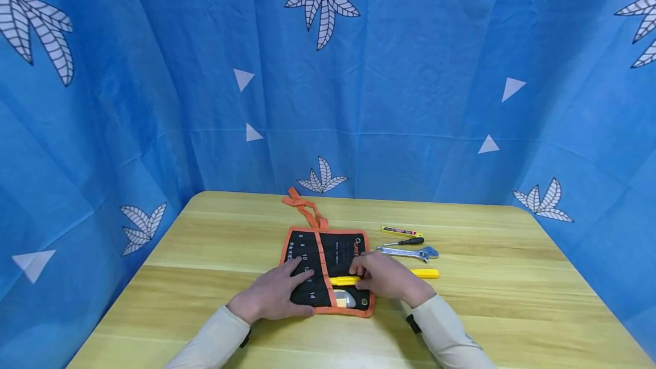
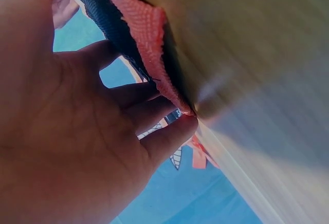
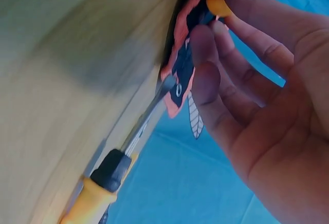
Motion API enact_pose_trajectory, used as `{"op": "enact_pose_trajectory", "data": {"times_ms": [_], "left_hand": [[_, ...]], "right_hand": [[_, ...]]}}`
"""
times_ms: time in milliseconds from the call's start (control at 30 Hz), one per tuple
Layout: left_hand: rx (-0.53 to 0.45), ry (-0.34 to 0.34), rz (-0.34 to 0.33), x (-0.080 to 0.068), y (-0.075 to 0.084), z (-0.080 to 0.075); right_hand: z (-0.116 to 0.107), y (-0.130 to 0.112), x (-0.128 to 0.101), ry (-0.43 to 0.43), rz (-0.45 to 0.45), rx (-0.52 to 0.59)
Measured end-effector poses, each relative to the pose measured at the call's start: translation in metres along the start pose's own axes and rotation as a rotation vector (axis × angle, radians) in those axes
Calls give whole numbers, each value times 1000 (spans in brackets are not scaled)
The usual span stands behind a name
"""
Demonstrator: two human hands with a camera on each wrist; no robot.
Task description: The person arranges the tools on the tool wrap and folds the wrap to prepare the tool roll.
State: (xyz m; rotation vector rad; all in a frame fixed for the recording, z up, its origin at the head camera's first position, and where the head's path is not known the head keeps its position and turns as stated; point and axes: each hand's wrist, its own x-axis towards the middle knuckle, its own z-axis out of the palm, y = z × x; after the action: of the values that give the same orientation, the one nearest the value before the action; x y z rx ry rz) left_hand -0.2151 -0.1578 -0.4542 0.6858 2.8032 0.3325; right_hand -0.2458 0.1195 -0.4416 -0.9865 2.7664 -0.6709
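Observation:
A black tool pouch with orange trim and a row of printed numbers is spread on the table. My left hand rests on its left part, fingers spread over the black cloth. In the left wrist view these fingers lie along the orange edge. A yellow tool sits in a pocket, its lower end hidden. My right hand pinches the yellow tool near its outer end, the thumb against the yellow end in the right wrist view. Beside it, a pale rounded tool sticks out of another pocket.
Right of the pouch lie a yellow-handled flat screwdriver, an adjustable wrench, a small dark-handled screwdriver and a slim yellow packet. Orange ties trail from the pouch's far edge. A blue curtain hangs around the table.

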Motion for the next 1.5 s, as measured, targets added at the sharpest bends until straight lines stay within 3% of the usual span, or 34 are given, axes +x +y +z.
{"op": "enact_pose_trajectory", "data": {"times_ms": [333,1500], "left_hand": [[0,2,1,-1,2,-2],[11,-2,-7,1,0,2]], "right_hand": [[-5,8,-3,-15,-23,26],[12,-1,5,-17,-24,-81]]}}
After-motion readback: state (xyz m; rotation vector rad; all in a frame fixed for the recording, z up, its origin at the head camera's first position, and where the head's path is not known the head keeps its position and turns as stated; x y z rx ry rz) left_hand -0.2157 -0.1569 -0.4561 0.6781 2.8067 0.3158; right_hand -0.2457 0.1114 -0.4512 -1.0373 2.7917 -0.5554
